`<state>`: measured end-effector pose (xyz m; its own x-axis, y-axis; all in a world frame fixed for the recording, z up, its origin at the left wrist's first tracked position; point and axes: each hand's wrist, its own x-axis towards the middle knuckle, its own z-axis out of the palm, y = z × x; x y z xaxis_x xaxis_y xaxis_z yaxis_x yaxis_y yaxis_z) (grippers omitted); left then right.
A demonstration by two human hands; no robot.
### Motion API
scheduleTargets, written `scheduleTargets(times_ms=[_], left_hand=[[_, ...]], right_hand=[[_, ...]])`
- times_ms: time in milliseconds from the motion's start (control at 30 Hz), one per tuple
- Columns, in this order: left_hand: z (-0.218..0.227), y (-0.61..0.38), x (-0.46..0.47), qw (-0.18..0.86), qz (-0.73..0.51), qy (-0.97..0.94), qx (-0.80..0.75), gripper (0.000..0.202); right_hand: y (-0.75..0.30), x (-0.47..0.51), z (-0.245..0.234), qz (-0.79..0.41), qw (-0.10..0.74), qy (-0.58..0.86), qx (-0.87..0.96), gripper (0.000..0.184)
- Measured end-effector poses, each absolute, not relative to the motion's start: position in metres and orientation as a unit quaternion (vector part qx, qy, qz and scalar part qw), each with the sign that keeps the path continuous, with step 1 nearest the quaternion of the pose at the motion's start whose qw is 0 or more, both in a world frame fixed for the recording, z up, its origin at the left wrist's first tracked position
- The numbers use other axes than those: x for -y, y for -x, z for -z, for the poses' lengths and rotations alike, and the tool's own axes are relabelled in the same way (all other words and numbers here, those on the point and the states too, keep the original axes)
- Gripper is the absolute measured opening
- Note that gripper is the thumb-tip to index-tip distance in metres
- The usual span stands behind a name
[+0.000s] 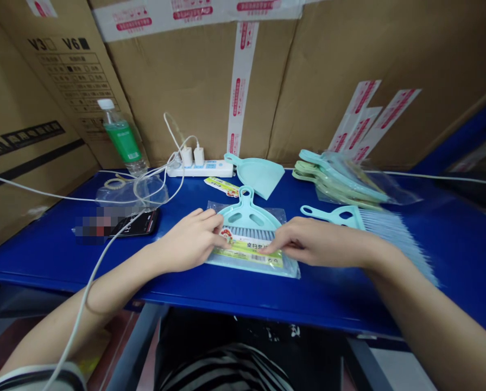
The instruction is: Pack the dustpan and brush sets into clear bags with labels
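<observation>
A light-blue dustpan and brush set [245, 218] lies in a clear plastic bag on the blue table, handle pointing away from me. A yellow-green and white label [246, 252] crosses its front, over the grey-blue bristles. My left hand [197, 239] is closed at the bag's left edge, thumb on the label's left part. At the right edge is my right hand [308, 240], its index fingertip on the label and its other fingers curled. What the curled fingers grip underneath is partly hidden.
Behind lie a loose light-blue dustpan [261, 175], a loose label [222, 186] and stacked bagged sets [340, 176]. A loose brush [393, 233] is beside my right forearm. Left are a phone [139, 223], white cables, a power strip [214, 169] and a bottle [122, 140]. Cardboard [177, 92] stands behind.
</observation>
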<state>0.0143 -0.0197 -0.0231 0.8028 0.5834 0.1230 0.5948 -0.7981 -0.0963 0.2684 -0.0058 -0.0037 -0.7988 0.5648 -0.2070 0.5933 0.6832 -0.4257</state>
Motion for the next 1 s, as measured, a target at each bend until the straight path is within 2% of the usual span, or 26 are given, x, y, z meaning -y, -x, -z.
scheduleTargets(times_ms=[400,633,833,1000], left_hand=[[0.012,0.003,0.012,-0.008,0.032,0.932,0.36,0.048],[0.01,0.001,0.011,-0.037,0.026,0.922,0.384,0.042],[0.009,-0.005,0.018,-0.045,0.013,0.919,0.392,0.024],[0.013,-0.005,0.017,-0.044,0.021,0.919,0.391,0.027]], right_hand=[[-0.287,0.0,0.005,0.26,0.03,-0.351,-0.899,0.037],[-0.293,-0.004,0.007,0.248,0.034,-0.375,-0.892,0.033],[-0.285,-0.001,0.001,0.26,0.068,-0.385,-0.883,0.034],[-0.282,0.002,-0.002,0.249,0.084,-0.394,-0.881,0.032]])
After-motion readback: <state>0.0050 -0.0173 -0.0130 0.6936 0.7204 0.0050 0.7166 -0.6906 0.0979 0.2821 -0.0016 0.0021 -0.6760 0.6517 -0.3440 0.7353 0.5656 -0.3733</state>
